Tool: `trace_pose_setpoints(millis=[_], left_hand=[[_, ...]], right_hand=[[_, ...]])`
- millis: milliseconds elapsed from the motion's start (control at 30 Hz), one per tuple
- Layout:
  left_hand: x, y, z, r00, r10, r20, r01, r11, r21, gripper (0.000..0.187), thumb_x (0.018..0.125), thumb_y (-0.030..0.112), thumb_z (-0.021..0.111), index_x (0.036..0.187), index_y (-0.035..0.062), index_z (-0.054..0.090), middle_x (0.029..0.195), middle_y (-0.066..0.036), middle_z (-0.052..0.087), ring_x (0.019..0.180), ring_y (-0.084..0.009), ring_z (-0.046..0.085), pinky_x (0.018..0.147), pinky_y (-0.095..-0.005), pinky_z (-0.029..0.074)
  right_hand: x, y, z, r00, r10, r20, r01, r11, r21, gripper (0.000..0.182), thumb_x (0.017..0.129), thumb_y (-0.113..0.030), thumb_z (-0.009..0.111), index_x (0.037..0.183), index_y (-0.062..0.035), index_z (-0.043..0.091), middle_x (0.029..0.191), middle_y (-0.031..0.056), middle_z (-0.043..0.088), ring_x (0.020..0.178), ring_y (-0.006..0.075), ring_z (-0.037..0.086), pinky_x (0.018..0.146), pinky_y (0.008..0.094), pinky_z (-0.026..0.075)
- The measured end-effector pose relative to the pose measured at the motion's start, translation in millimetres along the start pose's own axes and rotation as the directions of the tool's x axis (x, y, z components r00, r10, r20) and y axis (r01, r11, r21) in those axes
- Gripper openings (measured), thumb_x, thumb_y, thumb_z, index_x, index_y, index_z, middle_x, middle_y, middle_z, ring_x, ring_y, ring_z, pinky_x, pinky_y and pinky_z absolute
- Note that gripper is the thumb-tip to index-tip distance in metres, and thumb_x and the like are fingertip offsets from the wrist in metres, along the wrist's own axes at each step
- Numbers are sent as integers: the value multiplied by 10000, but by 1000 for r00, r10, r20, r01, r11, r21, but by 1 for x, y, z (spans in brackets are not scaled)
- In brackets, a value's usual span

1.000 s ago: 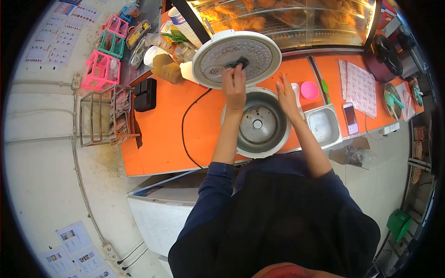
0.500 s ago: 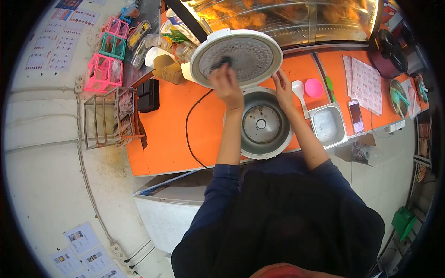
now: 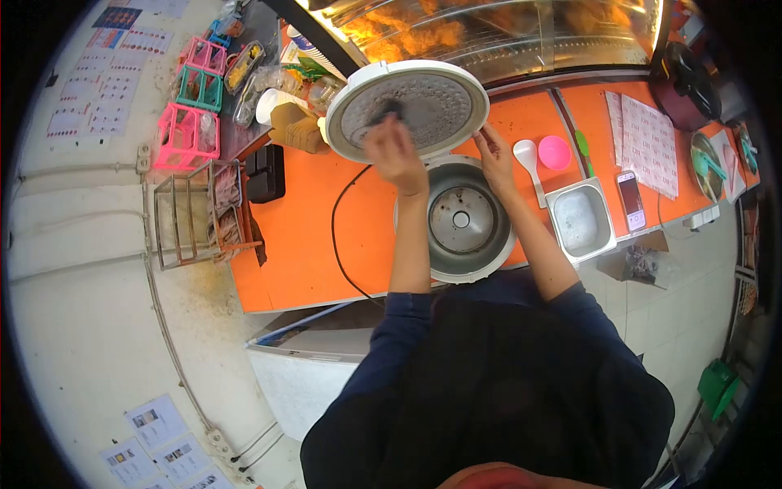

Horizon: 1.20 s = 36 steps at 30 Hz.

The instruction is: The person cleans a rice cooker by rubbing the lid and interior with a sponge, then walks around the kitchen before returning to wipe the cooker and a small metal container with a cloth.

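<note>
The left hand (image 3: 397,159) pinches a dark pad (image 3: 390,111) at its fingertips, against a raised lid's (image 3: 444,114) underside. The right hand (image 3: 495,160) touches the rim; I cannot tell whether it grips. An open pot (image 3: 472,254) sits between the forearms (image 3: 411,244).

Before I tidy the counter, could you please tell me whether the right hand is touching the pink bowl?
Apart: the head view shows the white spoon and some orange counter between the right hand and the pink bowl.
</note>
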State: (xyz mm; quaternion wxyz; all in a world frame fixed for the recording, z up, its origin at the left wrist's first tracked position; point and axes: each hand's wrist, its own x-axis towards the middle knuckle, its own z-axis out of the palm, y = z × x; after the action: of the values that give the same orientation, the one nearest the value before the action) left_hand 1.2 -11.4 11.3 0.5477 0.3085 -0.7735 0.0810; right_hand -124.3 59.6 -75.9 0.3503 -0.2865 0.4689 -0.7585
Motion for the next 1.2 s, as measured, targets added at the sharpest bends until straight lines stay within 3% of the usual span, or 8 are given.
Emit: trace_pose_setpoints(millis=[100, 300, 400, 500, 700, 800, 1000, 1200], left_hand=[[13, 5, -1, 929, -273, -250, 278, 960, -12, 229, 830, -47, 666, 1059, -49, 675, 929, -153, 580, 877, -309, 584, 766, -419, 504], [23, -13, 1, 977, 214, 5, -214, 976, -30, 165, 800, -61, 691, 962, -31, 686, 876, -124, 602, 842, -286, 599, 718, -385, 515], [32, 9, -6, 960, -246, -134, 242, 969, -40, 270, 788, -48, 689, 1057, -41, 679, 907, -143, 589, 877, -312, 592, 765, -400, 511], [10, 6, 3, 937, 253, 239, -236, 967, -99, 275, 784, -39, 698, 1058, -42, 680, 915, -146, 589, 876, -308, 594, 754, -393, 513], [22, 21, 7, 944, -241, -226, 231, 970, -71, 234, 789, -64, 700, 1019, -26, 699, 889, -134, 596, 879, -290, 599, 756, -389, 507], [13, 22, 5, 958, 196, 209, -179, 979, -99, 240, 788, -71, 706, 1023, -22, 701, 903, -133, 599, 883, -291, 595, 759, -393, 506], [28, 6, -7, 946, -239, -217, 243, 970, -8, 271, 790, -63, 711, 1056, -19, 697, 903, -131, 587, 871, -288, 599, 768, -385, 510], [37, 13, -3, 978, 149, 146, -133, 985, -113, 262, 816, -43, 694, 1076, -13, 699, 920, -121, 584, 844, -262, 589, 746, -372, 509]], right_hand=[[-2, 1, -4, 1000, -10, 13, 10, 1000, -24, 375, 1004, -159, 573, 1339, 9, 553, 1215, 49, 632, 1102, 110, 570, 971, 259, 432], [3, 2, 0, 1000, -19, -6, 19, 1000, 8, 374, 998, -136, 573, 1336, 26, 554, 1232, 76, 631, 1132, 125, 568, 997, 274, 421], [-1, -1, -2, 1000, 26, -3, -26, 999, -42, 378, 998, -141, 575, 1335, 27, 554, 1236, 75, 630, 1133, 126, 567, 994, 277, 423], [0, 5, -1, 1000, -5, 22, 5, 1000, -28, 378, 998, -144, 573, 1336, 23, 555, 1222, 72, 638, 1121, 126, 574, 986, 280, 431], [3, 10, -4, 999, -47, 15, 48, 994, -100, 354, 996, -134, 583, 1318, 12, 573, 1169, 30, 651, 1055, 86, 574, 944, 247, 440], [-3, 9, -4, 1000, -13, 26, 15, 998, -66, 377, 979, -137, 602, 1328, 2, 574, 1204, 83, 662, 1102, 137, 597, 978, 293, 447], [1, 11, -3, 1000, -13, 5, 14, 999, -43, 368, 978, -131, 601, 1323, -5, 581, 1210, 85, 659, 1098, 136, 593, 983, 290, 440], [4, 12, -2, 1000, 1, 9, 0, 999, -32, 352, 995, -119, 577, 1321, 15, 572, 1193, 51, 649, 1089, 104, 579, 964, 260, 440]])
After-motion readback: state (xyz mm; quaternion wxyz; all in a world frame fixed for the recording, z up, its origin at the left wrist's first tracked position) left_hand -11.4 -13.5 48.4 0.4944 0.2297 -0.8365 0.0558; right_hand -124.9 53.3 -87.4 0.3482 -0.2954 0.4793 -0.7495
